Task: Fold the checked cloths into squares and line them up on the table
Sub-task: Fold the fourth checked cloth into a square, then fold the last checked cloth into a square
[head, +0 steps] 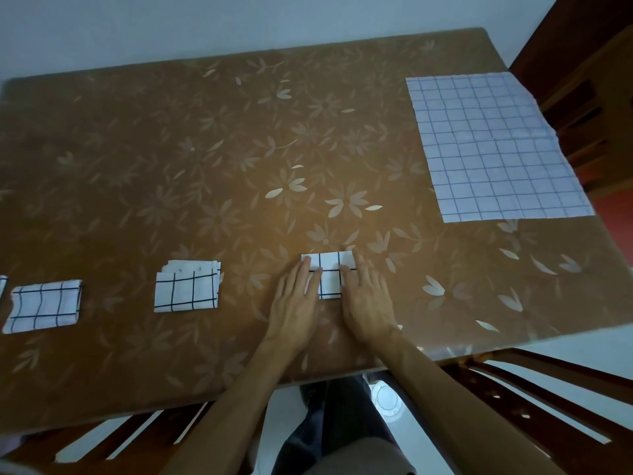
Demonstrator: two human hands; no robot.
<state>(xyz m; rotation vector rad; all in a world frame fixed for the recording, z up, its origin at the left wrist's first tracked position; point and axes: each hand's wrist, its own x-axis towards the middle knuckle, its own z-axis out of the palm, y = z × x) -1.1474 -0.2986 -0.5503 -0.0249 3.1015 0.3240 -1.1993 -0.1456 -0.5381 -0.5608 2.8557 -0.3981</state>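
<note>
While both flat, open hands, left hand (297, 296) and right hand (366, 296), press the folded checked cloth (329, 274) near the tabletop's (205, 149) near edge, the unfolded checked cloth (493, 145) lies toward the far right corner, nearer the right hand

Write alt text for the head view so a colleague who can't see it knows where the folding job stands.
Both hands, left hand and right hand, press flat on a small folded checked cloth near the front edge of a brown floral table. Two folded cloths lie in a row to its left; an unfolded checked cloth lies flat at far right.
</note>
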